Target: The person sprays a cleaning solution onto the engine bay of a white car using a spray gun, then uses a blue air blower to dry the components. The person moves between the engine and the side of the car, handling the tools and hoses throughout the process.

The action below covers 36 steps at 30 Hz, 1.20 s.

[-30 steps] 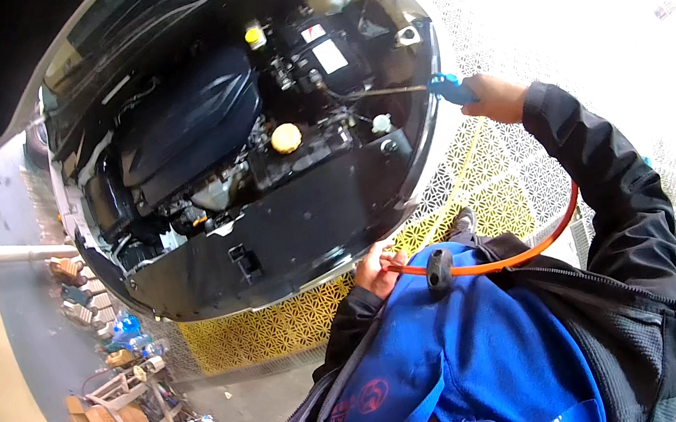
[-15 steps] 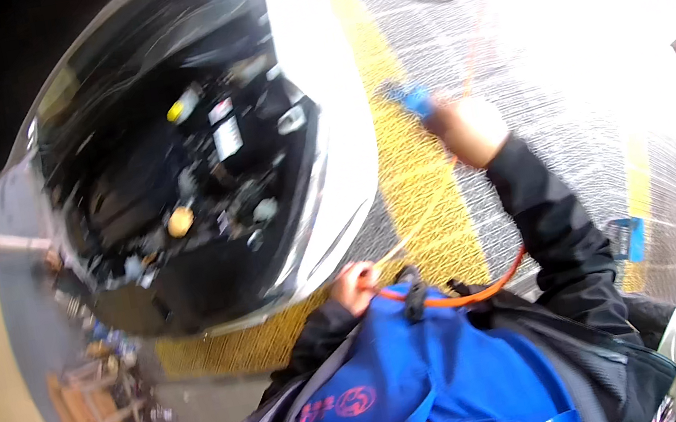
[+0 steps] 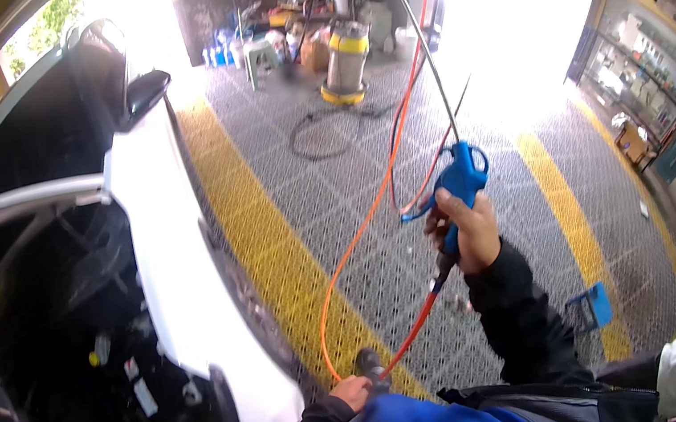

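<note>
The right hand (image 3: 470, 228) held the blue air blow gun (image 3: 458, 183) raised; the left hand (image 3: 352, 391) gripped its orange hose (image 3: 345, 250), which needed guiding past the white car (image 3: 176, 267).

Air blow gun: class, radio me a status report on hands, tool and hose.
Right hand gripping blue air blow gun, nozzle up. Left hand on orange hose. White car alongside, left.

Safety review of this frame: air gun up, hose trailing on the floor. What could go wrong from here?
1. The orange hose loops across the grated floor near the person's feet; it could likely trip someone or snag.
2. The right hand holds the blue air gun with its long thin nozzle raised; a swing might scratch the white car.
3. The left hand grips the hose; a tug may jerk the gun.
</note>
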Each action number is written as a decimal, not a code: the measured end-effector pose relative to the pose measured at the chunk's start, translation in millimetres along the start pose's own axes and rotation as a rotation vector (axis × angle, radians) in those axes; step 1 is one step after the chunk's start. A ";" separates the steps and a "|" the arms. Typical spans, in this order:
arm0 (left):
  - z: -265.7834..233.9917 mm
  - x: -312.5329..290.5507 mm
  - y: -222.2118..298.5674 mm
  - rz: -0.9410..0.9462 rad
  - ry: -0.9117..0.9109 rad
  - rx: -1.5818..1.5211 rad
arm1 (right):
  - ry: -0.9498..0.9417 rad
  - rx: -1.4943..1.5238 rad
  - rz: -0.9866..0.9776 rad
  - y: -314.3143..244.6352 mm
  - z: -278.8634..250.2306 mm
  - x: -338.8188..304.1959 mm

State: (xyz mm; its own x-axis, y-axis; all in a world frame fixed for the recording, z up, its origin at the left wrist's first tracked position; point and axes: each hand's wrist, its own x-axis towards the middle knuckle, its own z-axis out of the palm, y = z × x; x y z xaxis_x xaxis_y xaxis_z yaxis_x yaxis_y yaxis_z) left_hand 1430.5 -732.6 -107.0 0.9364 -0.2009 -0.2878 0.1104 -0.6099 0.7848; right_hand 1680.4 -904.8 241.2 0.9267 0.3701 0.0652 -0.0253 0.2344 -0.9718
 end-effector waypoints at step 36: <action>-606.6 700.4 112.3 0.403 0.549 -0.787 | 0.187 0.176 -0.642 -33.2 -44.2 815.1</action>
State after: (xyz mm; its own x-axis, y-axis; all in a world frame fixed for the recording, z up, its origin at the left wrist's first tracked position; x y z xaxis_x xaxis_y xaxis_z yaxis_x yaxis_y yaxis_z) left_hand 2300.9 -476.7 112.5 0.9531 0.2179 0.2100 -0.2428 0.1368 0.9604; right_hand 2453.2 -650.7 316.6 0.8272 -0.0487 0.5599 0.5044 0.5037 -0.7013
